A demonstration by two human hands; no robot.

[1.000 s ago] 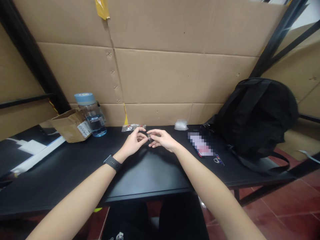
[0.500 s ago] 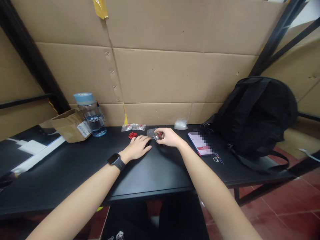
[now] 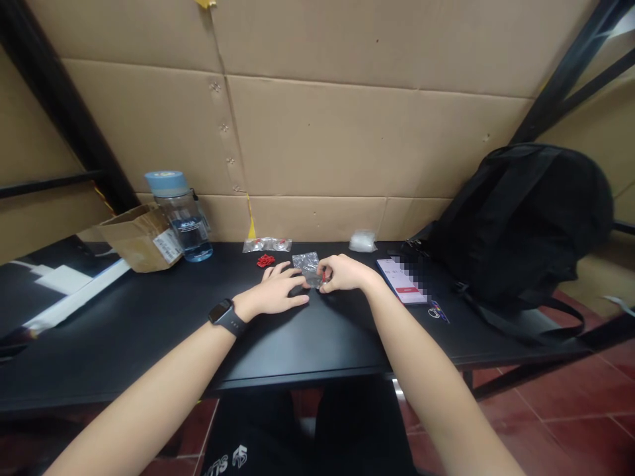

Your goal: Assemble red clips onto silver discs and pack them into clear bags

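A small clear plastic bag lies flat on the black table between my hands. My left hand, with a dark watch at the wrist, rests palm down with its fingers spread. Its fingertips touch the near left edge of the bag. At the bag's right side, my right hand is closed in a pinch on a small red piece, mostly hidden by the fingers. Just beyond my left hand sits a little pile of red pieces. Behind that pile is a clear packet with round items in it.
A white translucent plastic bundle lies near the cardboard wall. To the right are a phone, a key ring and a black backpack. A water bottle, an open cardboard box and a white power strip stand left.
My right hand has drawn slightly right and down, uncovering more of the clear bag. The round shiny item seen in its fingers before is now largely hidden. My left hand has shifted slightly right.
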